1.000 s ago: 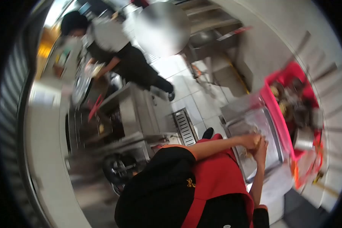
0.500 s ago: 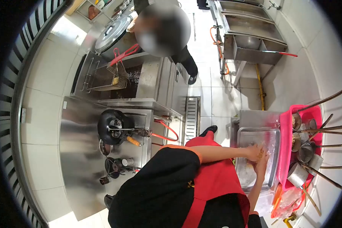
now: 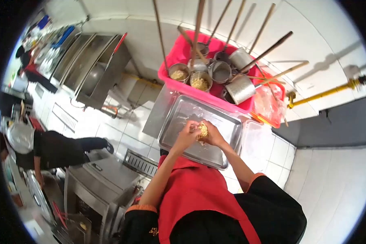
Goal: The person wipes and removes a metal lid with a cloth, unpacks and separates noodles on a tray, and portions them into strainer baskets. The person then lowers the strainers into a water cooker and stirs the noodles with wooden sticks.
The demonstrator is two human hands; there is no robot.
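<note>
Both of my hands meet above a rectangular metal tray (image 3: 225,155). Between them is a clump of yellow noodles (image 3: 202,131). My left hand (image 3: 188,136) curls round the clump from the left, and my right hand (image 3: 212,133) closes on it from the right. Small pale bits lie on the tray floor under my hands. Just beyond the tray is a pink basin (image 3: 171,84) with several long-handled strainers; yellow noodles sit in two of them (image 3: 179,75).
An orange basket (image 3: 279,110) with clear plastic bags is right of the basin. Metal sinks (image 3: 94,73) stand at the upper left. A co-worker in dark clothes (image 3: 57,149) is by the fryer cabinet (image 3: 99,179) at the left. A yellow pipe (image 3: 325,96) runs along the wall.
The view has swung right, bringing the tray and basin to the middle and the co-worker to the lower left. My hands remain together over the tray, and the noodles between them now show clearly.
</note>
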